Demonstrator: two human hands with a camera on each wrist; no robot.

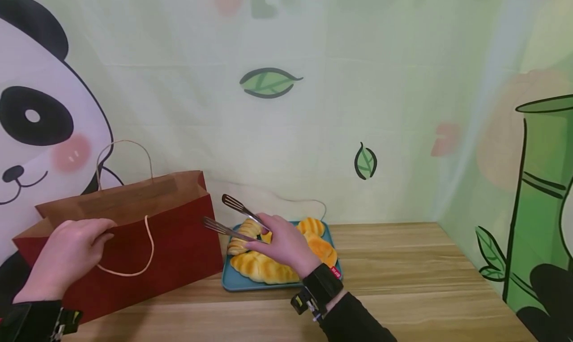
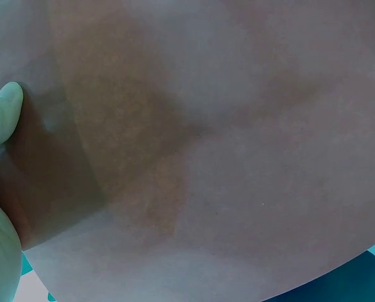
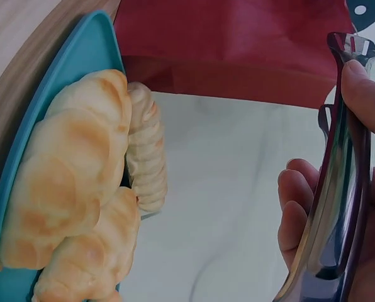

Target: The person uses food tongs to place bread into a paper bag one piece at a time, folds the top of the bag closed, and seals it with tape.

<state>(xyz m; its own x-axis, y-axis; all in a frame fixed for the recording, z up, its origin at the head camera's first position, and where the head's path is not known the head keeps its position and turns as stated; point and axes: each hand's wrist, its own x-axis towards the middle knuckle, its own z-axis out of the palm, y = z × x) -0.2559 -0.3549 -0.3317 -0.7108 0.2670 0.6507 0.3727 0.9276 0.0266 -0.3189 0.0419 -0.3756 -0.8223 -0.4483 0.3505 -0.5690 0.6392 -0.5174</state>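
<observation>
My left hand [image 1: 71, 250] pinches the front rim of a red paper bag [image 1: 174, 247] at the left, close to its cord handle [image 1: 151, 247]. In the left wrist view the bag's paper [image 2: 257, 176] fills most of the picture, with my thumb [image 2: 8, 110] at the left edge. My right hand [image 1: 286, 245] holds metal tongs [image 1: 243, 210] above the blue tray [image 1: 237, 285]. The two arms of the tongs stand apart, nothing between their slotted ends, and point at the bag's right side. Beneath lie a large croissant-like bread [image 1: 264, 270] and a ridged roll [image 1: 245, 232].
More golden breads [image 1: 320, 247] lie at the tray's right side, partly behind my hand. The tray stands on a wooden table [image 1: 394, 267], right beside the bag. A printed cloth backdrop [image 1: 313, 108] with a panda and leaves rises behind the table.
</observation>
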